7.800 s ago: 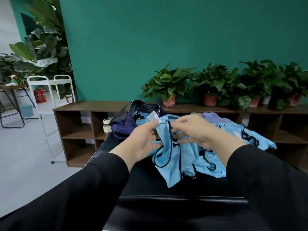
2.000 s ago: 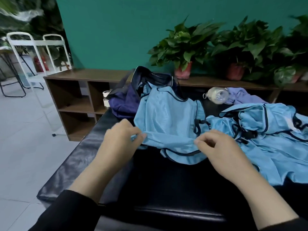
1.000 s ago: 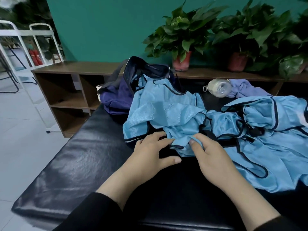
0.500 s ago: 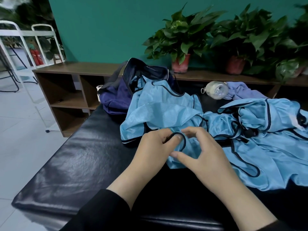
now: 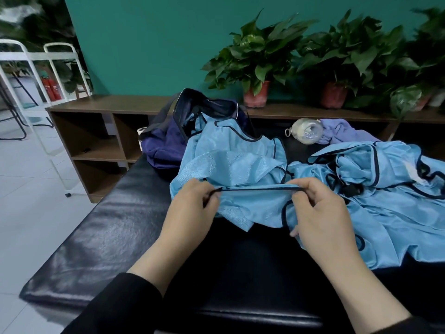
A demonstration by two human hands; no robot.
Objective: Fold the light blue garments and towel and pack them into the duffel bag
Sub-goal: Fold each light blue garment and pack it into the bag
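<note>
A light blue garment (image 5: 231, 165) with dark piping lies crumpled in the middle of the black padded bench (image 5: 101, 237). My left hand (image 5: 192, 208) and my right hand (image 5: 317, 210) each pinch one end of its dark-trimmed edge, which is stretched taut and straight between them. A second light blue garment (image 5: 390, 189) is heaped at the right. The navy duffel bag (image 5: 168, 143) stands open at the bench's far end, with the first garment's top edge draped against its mouth. A pale purple towel (image 5: 342, 133) lies behind the heap.
A clear plastic bottle (image 5: 307, 131) lies on its side beside the towel. A brown wooden shelf unit (image 5: 96, 131) runs behind the bench, with potted plants (image 5: 257, 61) on top. A white metal rack (image 5: 36, 75) stands on the tiled floor at the left.
My hands have drawn apart, stretching the garment's dark-trimmed edge into a straight line where half a second ago they were bunched together over it.
</note>
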